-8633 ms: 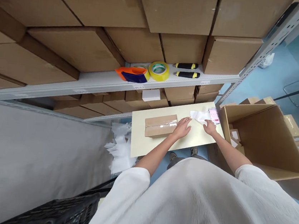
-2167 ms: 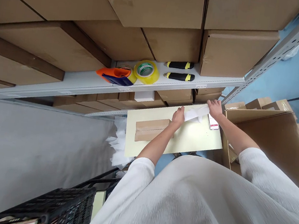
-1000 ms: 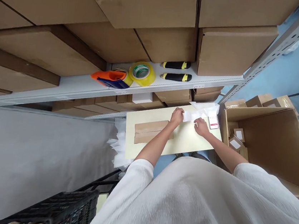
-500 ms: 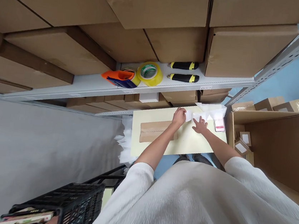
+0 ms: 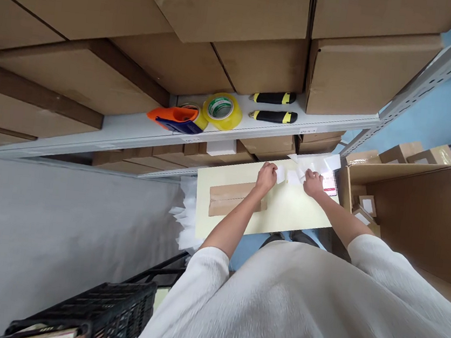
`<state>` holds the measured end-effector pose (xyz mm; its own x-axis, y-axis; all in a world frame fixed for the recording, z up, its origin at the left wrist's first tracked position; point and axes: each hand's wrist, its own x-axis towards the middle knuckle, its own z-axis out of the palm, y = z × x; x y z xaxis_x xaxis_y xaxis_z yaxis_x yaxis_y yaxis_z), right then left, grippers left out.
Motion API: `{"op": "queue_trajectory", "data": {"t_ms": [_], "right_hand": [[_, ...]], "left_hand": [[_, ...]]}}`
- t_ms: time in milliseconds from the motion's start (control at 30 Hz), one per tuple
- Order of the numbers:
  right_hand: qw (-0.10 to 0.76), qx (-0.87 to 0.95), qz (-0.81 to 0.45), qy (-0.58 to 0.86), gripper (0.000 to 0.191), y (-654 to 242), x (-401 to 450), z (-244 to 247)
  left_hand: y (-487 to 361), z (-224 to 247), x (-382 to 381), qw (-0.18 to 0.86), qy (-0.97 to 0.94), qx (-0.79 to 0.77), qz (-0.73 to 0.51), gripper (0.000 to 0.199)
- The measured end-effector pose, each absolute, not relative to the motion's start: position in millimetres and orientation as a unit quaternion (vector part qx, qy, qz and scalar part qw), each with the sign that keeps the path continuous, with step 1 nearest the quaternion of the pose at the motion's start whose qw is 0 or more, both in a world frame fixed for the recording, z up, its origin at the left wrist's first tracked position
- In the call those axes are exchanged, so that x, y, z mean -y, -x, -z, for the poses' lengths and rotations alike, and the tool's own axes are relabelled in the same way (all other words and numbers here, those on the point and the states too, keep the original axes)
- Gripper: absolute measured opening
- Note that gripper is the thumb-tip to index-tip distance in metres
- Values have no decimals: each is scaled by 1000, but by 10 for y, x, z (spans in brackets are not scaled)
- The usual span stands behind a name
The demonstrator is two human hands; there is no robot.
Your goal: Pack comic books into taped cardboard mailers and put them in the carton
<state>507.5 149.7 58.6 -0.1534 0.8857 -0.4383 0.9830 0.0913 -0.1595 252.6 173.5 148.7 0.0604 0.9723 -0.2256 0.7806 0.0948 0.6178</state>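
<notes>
My left hand [image 5: 267,178] is closed, its fingertips pinching a small white paper piece [image 5: 281,174] above the pale yellow board [image 5: 286,211]. A second small white piece [image 5: 293,177] lies on the board between my hands. My right hand [image 5: 313,184] has its fingers curled together at the near edge of some thin white sheets [image 5: 311,161]; what they grip is hidden. Under my left forearm lies a long flat brown cardboard box [image 5: 228,201], partly covered by the arm. A phone-like object with a blurred screen [image 5: 330,184] sits just right of my right hand.
Above the board, a shelf [image 5: 132,128] holds large cartons [image 5: 257,67], yellow tape [image 5: 223,111], an orange and blue tape dispenser [image 5: 178,117] and two cutters [image 5: 273,116]. An open carton [image 5: 419,218] with small boxes stands right. A black crate [image 5: 120,309] stands lower left.
My right hand has moved right, from the small white piece to the white sheets, and its spread fingers have curled in. My left hand still pinches its paper piece.
</notes>
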Motion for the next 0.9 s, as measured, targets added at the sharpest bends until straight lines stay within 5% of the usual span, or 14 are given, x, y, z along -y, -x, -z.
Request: {"op": "queue_trajectory", "data": {"t_ms": [300, 600, 900], "right_hand": [[-64, -663, 161, -728, 70, -5431, -1676, -767], [-150, -587, 177, -776, 21, -5576, -1773, -773], [-221, -474, 310, -794, 9, -5548, -1779, -712]], "left_hand": [[-2670, -1479, -1787, 314, -678, -642, -171, 33], [-2721, -1494, -1762, 319, -679, -637, -179, 33], [-2716, -1515, -1731, 314, -677, -645, -163, 32]]}}
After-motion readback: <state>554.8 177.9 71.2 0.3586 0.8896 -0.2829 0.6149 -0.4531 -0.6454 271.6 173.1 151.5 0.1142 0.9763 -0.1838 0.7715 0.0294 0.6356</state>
